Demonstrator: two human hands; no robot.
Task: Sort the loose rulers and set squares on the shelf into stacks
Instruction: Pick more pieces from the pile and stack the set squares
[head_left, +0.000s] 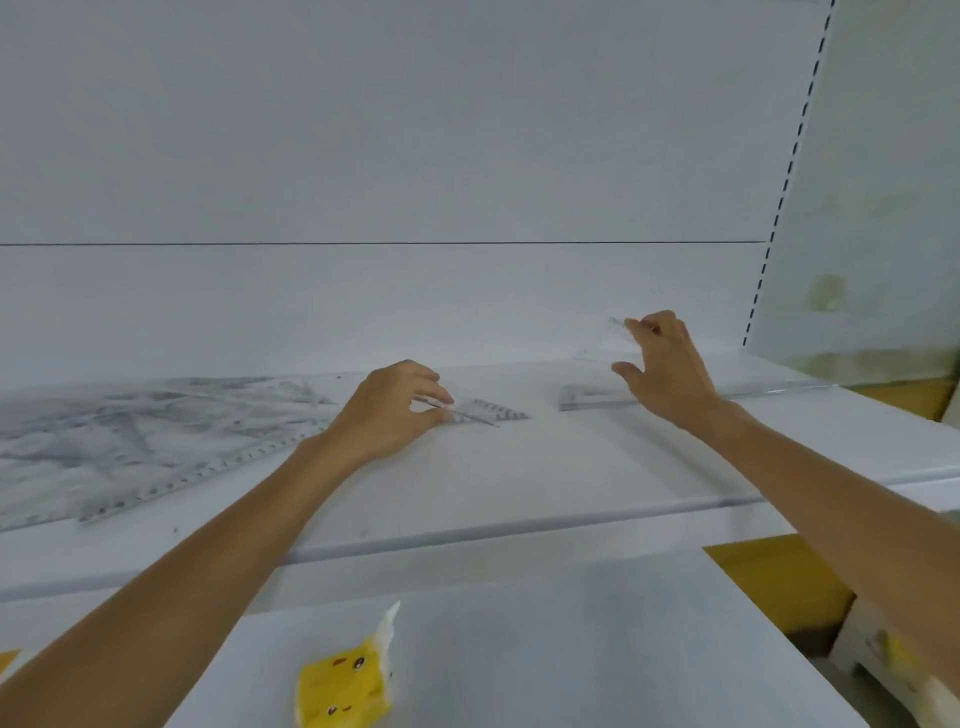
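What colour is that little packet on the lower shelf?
Yellow, with small cartoon faces and a white edge; the packet shows best in the head view.

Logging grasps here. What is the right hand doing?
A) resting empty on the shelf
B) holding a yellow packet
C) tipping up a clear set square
C: the right hand pinches the top corner of a clear set square standing tilted.
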